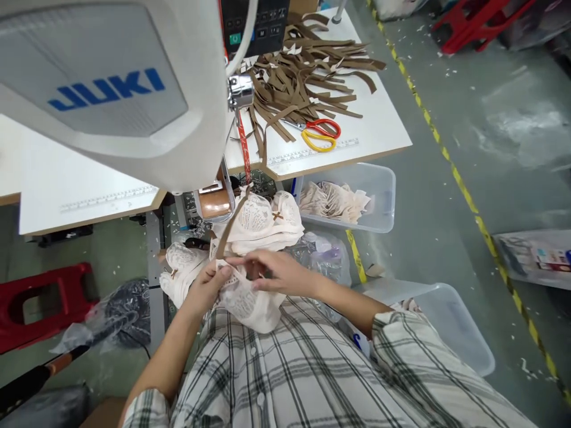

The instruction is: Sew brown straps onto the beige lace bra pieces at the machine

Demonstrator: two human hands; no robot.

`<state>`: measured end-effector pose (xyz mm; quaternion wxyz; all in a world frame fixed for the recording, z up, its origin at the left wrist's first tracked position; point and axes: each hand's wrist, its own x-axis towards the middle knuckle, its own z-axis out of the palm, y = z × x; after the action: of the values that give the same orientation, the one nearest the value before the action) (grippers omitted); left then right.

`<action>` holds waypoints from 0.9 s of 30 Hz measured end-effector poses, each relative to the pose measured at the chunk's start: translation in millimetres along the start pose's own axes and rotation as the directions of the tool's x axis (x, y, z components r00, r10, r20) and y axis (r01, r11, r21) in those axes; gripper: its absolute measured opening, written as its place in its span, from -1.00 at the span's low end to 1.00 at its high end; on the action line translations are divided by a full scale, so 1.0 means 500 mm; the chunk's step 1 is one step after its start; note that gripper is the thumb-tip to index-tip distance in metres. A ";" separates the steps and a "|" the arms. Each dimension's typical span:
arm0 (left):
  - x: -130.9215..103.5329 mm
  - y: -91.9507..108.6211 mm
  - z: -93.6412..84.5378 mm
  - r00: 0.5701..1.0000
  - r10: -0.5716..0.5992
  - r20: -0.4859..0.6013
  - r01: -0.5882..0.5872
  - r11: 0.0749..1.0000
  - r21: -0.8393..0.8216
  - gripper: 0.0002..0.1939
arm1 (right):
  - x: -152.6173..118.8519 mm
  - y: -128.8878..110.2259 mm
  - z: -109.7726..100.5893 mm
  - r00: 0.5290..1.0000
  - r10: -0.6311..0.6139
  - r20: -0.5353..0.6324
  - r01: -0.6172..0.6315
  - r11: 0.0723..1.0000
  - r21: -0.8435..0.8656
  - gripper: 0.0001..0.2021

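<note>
1. The white surface [379,131] spreads out beyond both grips.
2. A JUKI sewing machine [196,137] looms beyond and left of the grips.
3. A clear plastic bin [387,199] sits beyond them, rightward.
4. Stacked lace bras [254,221] lie just beyond the grips.
5. The held bra [254,306] lies directly under them; the left hand [209,284] pinches its edge.
6. The right hand's [279,270] grip curls alongside; I cannot tell whether it pinches anything.
7. Scissors [319,134] lie well beyond, rightward.
8. A brown strap [232,229] runs forward from the left fingertips.
</note>
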<state>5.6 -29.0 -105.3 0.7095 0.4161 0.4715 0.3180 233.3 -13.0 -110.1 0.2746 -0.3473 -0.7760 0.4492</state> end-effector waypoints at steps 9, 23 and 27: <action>-0.046 0.125 -0.157 0.904 0.170 -0.392 -0.259 0.948 -0.185 -0.73 | 0.000 -0.016 0.022 0.976 -0.099 0.193 0.122 0.986 -0.111 -0.59; -0.074 0.161 -0.492 0.803 0.501 -0.323 -0.450 0.865 0.223 -0.50 | -0.042 0.041 -0.051 0.941 0.336 0.038 -0.337 0.941 0.026 -0.75; -0.060 0.144 -0.434 0.799 0.413 -0.437 -0.389 0.909 0.148 -0.48 | -0.049 0.058 -0.003 0.723 0.443 -0.530 -0.388 0.895 0.220 -0.66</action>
<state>-211.7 41.3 -74.4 0.4836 0.4373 0.5346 0.5377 257.9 -21.1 -137.8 0.4008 -0.6166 -0.5389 0.4108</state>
